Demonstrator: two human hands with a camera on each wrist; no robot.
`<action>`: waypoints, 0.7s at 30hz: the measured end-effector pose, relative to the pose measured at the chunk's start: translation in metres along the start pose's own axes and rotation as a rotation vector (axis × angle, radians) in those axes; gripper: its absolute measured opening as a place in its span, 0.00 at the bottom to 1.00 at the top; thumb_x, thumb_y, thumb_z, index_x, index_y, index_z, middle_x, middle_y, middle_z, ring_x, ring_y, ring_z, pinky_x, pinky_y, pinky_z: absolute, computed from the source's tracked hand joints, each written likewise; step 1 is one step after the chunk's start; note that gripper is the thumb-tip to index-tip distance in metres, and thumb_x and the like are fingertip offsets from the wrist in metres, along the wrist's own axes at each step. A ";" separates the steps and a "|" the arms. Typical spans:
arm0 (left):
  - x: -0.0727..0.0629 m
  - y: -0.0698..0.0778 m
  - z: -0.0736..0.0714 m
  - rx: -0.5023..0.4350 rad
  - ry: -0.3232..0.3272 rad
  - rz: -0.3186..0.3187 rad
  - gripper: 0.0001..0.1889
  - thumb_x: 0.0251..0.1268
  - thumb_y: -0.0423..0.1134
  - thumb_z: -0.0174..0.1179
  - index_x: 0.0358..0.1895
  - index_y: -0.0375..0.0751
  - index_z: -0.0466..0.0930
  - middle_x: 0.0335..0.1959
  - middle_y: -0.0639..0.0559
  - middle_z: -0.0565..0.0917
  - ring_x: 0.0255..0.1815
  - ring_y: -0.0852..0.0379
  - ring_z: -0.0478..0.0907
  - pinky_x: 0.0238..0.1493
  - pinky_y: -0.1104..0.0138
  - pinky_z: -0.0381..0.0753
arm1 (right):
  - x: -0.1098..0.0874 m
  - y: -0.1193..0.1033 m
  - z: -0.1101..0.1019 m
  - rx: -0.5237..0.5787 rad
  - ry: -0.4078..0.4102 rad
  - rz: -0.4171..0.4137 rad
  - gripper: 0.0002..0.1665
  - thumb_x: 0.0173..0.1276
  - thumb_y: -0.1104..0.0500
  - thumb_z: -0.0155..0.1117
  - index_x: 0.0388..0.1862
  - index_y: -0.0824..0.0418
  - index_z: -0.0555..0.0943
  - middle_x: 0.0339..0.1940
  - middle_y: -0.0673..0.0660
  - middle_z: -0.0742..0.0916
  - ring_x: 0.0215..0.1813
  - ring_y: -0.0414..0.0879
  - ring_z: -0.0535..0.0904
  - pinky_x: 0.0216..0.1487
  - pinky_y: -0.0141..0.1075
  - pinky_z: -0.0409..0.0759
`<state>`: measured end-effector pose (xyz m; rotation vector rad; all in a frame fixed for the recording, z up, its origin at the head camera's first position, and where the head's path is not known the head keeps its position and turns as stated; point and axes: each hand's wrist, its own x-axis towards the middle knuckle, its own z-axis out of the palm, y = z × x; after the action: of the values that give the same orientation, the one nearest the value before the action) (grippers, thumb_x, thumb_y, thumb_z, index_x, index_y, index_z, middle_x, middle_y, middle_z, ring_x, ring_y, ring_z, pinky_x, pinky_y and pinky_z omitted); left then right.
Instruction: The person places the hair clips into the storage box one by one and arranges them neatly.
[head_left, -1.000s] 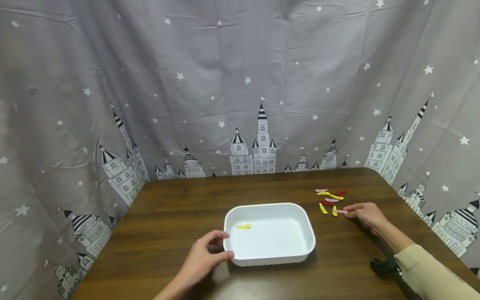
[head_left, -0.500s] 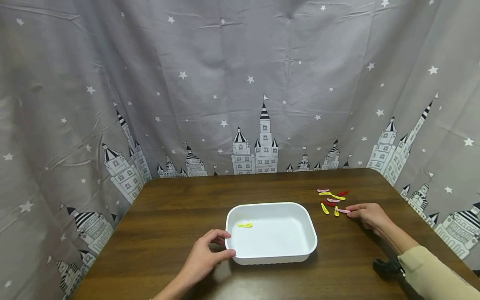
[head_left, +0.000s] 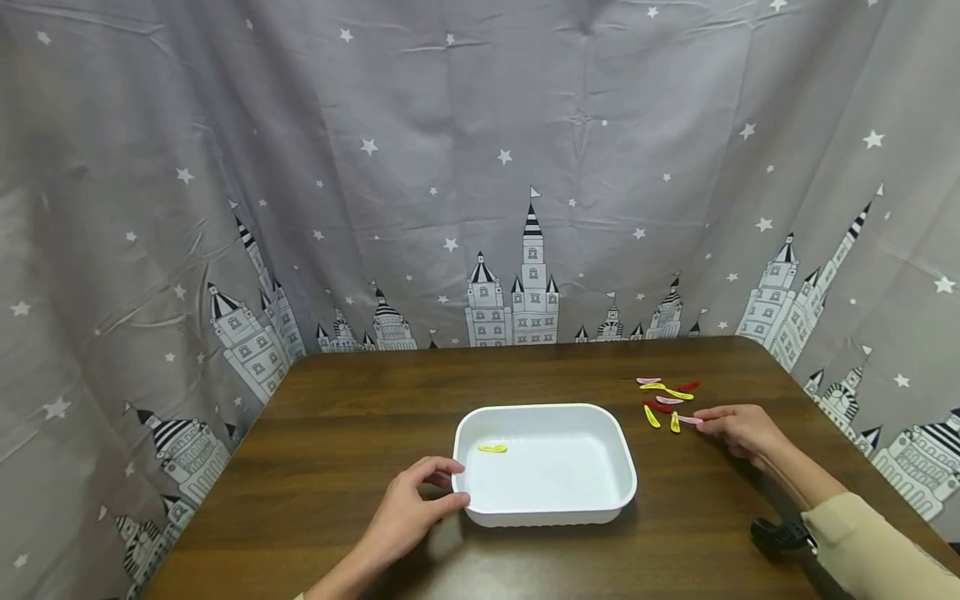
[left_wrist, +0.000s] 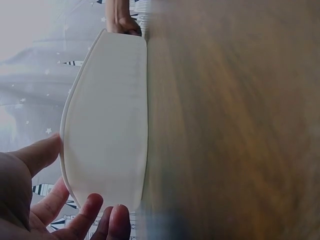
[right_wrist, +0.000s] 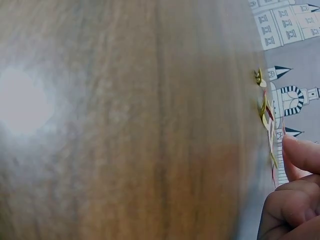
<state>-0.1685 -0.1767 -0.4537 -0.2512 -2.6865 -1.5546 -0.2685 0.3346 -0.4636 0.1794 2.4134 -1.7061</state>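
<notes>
In the head view a white tray (head_left: 555,479) stands on the table with one yellow snap hair clip (head_left: 492,448) inside, towards its left. My left hand (head_left: 416,504) holds the tray's left end, thumb and fingers at the rim; the left wrist view shows them against the rim and outer wall. Right of the tray, my right hand (head_left: 742,429) pinches a pink hair clip (head_left: 688,420) between thumb and forefinger, low over the table. The clip's inner end overlaps a yellow clip (head_left: 676,422). Nearby lie several more clips, including a red one (head_left: 688,387) and a pink one (head_left: 670,400).
The brown wooden table (head_left: 360,417) reaches back to a grey curtain (head_left: 420,125) printed with castles and stars. A black strap (head_left: 782,533) shows at my right wrist, low over the table.
The whole head view has slid slightly to the right. Both hands keep their places, the left at the tray and the right at the pink hair clip.
</notes>
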 end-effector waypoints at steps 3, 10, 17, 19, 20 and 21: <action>0.001 0.000 0.000 0.002 -0.001 0.001 0.17 0.53 0.44 0.77 0.46 0.50 0.85 0.41 0.55 0.84 0.45 0.52 0.82 0.47 0.62 0.78 | -0.002 -0.003 0.000 0.001 -0.006 -0.006 0.23 0.66 0.63 0.68 0.57 0.74 0.80 0.10 0.40 0.65 0.12 0.35 0.57 0.16 0.30 0.61; 0.000 0.000 0.000 0.011 -0.005 -0.005 0.17 0.53 0.44 0.76 0.46 0.49 0.85 0.40 0.56 0.84 0.44 0.52 0.82 0.48 0.62 0.77 | -0.005 -0.015 0.000 -0.016 -0.015 -0.028 0.24 0.67 0.61 0.68 0.57 0.75 0.79 0.11 0.40 0.65 0.13 0.35 0.58 0.16 0.32 0.62; 0.000 0.000 0.000 0.004 -0.007 0.005 0.17 0.54 0.44 0.76 0.46 0.47 0.85 0.40 0.55 0.84 0.45 0.50 0.82 0.47 0.63 0.76 | -0.007 -0.027 0.001 -0.011 -0.018 -0.037 0.23 0.68 0.62 0.67 0.57 0.75 0.79 0.11 0.40 0.64 0.13 0.35 0.57 0.16 0.32 0.62; 0.000 -0.001 0.000 0.003 -0.009 0.007 0.18 0.54 0.45 0.76 0.47 0.48 0.84 0.40 0.54 0.84 0.45 0.50 0.82 0.47 0.63 0.76 | -0.007 -0.030 0.001 -0.013 -0.016 -0.047 0.24 0.67 0.62 0.67 0.57 0.76 0.78 0.11 0.40 0.64 0.13 0.36 0.57 0.16 0.32 0.62; 0.000 -0.001 0.000 0.002 -0.010 0.009 0.18 0.54 0.45 0.76 0.47 0.48 0.84 0.41 0.54 0.84 0.45 0.49 0.82 0.47 0.63 0.77 | -0.007 -0.032 0.001 -0.013 -0.017 -0.052 0.24 0.67 0.62 0.67 0.57 0.76 0.78 0.11 0.40 0.64 0.13 0.36 0.58 0.16 0.32 0.62; 0.000 -0.002 0.001 -0.001 -0.010 0.011 0.18 0.54 0.45 0.76 0.47 0.48 0.84 0.41 0.53 0.84 0.45 0.49 0.82 0.47 0.63 0.77 | -0.008 -0.033 0.001 -0.015 -0.016 -0.056 0.24 0.67 0.61 0.67 0.57 0.76 0.78 0.11 0.40 0.64 0.13 0.36 0.58 0.16 0.32 0.62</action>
<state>-0.1687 -0.1770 -0.4553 -0.2733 -2.6870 -1.5559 -0.2676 0.3223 -0.4318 0.0971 2.4414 -1.7052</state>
